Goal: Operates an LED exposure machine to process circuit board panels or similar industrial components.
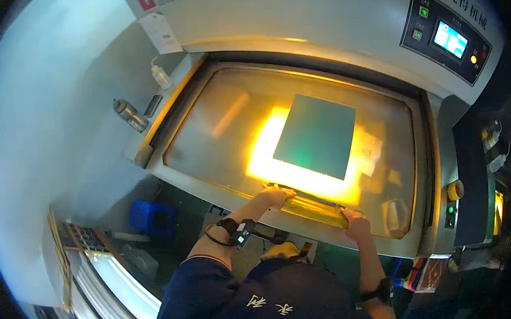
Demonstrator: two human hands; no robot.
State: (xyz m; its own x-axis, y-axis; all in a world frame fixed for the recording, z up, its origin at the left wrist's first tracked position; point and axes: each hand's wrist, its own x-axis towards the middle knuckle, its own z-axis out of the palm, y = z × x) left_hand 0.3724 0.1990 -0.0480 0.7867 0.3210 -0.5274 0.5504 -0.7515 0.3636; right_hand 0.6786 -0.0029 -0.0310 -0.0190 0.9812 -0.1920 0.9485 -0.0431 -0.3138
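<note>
A dark green rectangular panel (316, 134) lies flat on the wide glass-like bed (206, 139) of a machine, with bright yellow light glowing around it. Along the bed's front edge, a yellowish translucent sheet (313, 210) is bent or folded over. My left hand (279, 196) has its fingers closed on the left end of this sheet. At the other end, my right hand (357, 226) grips it with fingers curled over the edge. The undersides of both hands are hidden, and the sheet's full extent is hard to make out in the glare.
A control panel (448, 38) with a lit screen is at the upper right. On the left ledge are a spray can (130, 115), a dark flat object (153, 105) and a white squeeze bottle (160, 76). A blue bin (153, 217) stands below left. A raised frame borders the bed.
</note>
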